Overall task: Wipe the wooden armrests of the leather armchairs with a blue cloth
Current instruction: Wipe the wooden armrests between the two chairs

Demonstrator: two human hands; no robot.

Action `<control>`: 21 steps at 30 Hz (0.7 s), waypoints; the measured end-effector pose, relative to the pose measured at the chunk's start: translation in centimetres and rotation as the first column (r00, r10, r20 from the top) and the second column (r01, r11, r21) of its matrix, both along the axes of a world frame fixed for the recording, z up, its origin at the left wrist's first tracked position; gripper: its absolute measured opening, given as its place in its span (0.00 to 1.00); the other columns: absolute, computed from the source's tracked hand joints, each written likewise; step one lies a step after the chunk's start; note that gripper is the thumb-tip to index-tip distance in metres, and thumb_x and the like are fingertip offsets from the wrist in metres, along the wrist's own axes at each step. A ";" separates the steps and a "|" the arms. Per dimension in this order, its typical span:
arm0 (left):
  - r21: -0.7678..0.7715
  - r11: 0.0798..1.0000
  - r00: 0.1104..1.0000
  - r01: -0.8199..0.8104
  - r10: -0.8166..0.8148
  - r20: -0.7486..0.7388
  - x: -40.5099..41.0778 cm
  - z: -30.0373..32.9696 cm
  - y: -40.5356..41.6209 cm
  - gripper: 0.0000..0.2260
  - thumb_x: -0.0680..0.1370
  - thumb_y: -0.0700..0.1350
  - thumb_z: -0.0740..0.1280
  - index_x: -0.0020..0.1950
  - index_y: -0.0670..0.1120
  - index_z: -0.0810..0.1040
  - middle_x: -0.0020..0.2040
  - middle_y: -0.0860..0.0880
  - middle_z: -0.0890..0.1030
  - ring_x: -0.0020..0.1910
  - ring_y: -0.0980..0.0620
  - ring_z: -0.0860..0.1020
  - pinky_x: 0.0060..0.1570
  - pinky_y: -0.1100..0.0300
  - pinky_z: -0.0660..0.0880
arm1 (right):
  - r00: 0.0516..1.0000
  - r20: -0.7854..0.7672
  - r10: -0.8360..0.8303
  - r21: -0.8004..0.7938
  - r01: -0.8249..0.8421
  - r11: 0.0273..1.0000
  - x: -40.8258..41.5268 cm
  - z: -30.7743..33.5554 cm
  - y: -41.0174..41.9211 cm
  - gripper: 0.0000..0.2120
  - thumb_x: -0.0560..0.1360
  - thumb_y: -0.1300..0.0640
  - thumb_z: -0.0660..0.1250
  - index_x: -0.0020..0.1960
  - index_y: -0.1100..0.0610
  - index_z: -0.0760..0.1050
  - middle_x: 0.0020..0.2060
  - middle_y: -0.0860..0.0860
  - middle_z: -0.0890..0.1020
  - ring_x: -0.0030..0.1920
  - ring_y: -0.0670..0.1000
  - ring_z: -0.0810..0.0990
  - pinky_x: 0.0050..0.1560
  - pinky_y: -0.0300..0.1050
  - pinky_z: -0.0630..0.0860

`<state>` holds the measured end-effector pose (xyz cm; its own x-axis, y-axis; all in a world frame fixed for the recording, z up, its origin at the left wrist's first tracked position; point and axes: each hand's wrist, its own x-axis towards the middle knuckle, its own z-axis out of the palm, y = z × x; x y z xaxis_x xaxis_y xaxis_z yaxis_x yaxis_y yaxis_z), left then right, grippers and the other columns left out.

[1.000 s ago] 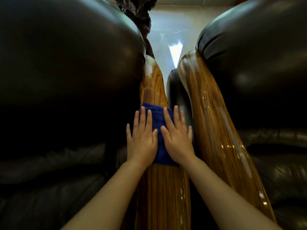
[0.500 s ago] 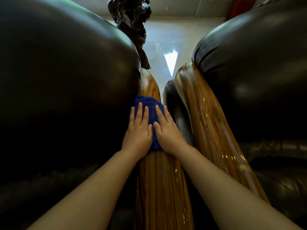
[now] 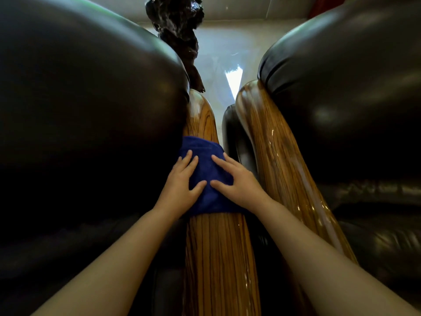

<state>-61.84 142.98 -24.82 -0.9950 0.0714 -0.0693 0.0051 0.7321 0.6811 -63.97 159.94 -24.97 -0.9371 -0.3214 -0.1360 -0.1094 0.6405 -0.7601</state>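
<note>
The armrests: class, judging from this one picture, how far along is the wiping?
Done: cannot be told; both armrests shine. In hand: the left hand and right hand press the blue cloth flat on the left armrest. Left: the right armrest, which has no cloth on it.

The head camera is looking forward and down from close above the left hand [image 3: 182, 181] and right hand [image 3: 239, 181], facing along the armrest [image 3: 216, 258] toward the floor [image 3: 218, 65] beyond.
</note>
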 end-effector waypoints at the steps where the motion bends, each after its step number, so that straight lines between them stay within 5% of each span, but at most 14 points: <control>1: 0.009 1.000 1.000 -0.002 0.001 0.010 1.0 0.3 -0.1 0.31 0.73 0.46 0.68 0.73 0.48 0.58 0.76 0.51 0.54 0.75 0.51 0.52 0.74 0.53 0.51 | 1.000 0.002 0.011 0.014 -0.011 1.000 0.9 0.3 0.6 0.30 0.71 0.48 0.68 0.70 0.40 0.61 0.74 0.48 0.59 0.73 0.50 0.57 0.64 0.41 0.52; 6: -0.050 0.997 0.994 0.055 -0.050 0.098 5.4 1.6 -0.5 0.32 0.71 0.46 0.71 0.72 0.51 0.60 0.75 0.53 0.58 0.73 0.52 0.56 0.72 0.53 0.56 | 1.000 0.018 0.013 0.112 -0.015 0.994 5.0 1.0 2.1 0.29 0.69 0.50 0.70 0.66 0.38 0.65 0.71 0.44 0.64 0.70 0.48 0.60 0.68 0.48 0.58; 11: -0.141 0.986 0.994 0.084 -0.072 0.087 8.3 3.3 0.1 0.24 0.73 0.42 0.68 0.67 0.50 0.67 0.67 0.51 0.66 0.68 0.53 0.63 0.68 0.57 0.63 | 0.985 -0.172 0.002 0.222 0.036 0.974 7.9 1.2 1.8 0.18 0.70 0.52 0.70 0.58 0.43 0.72 0.54 0.43 0.73 0.56 0.44 0.69 0.52 0.33 0.62; 16: -0.097 0.993 0.989 0.062 -0.049 0.139 9.0 6.5 0.1 0.15 0.73 0.41 0.68 0.59 0.47 0.75 0.59 0.48 0.73 0.58 0.53 0.71 0.60 0.60 0.69 | 0.999 0.034 0.028 0.135 -0.033 0.990 7.7 4.1 2.9 0.13 0.70 0.58 0.70 0.47 0.42 0.73 0.44 0.38 0.70 0.47 0.40 0.71 0.47 0.34 0.68; 21: -0.036 0.996 0.986 0.082 -0.076 0.145 9.1 10.7 0.9 0.13 0.72 0.40 0.69 0.56 0.46 0.78 0.53 0.49 0.75 0.53 0.53 0.74 0.54 0.60 0.72 | 0.999 0.051 0.010 0.092 -0.015 0.996 9.0 8.4 4.6 0.13 0.70 0.61 0.70 0.50 0.46 0.74 0.47 0.42 0.73 0.47 0.42 0.73 0.41 0.31 0.68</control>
<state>-52.72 143.89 -14.10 -0.9659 0.1437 -0.2155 -0.0313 0.7610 0.6480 -55.02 164.55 -16.53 -0.9242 -0.3171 -0.2130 -0.0806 0.7070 -0.7026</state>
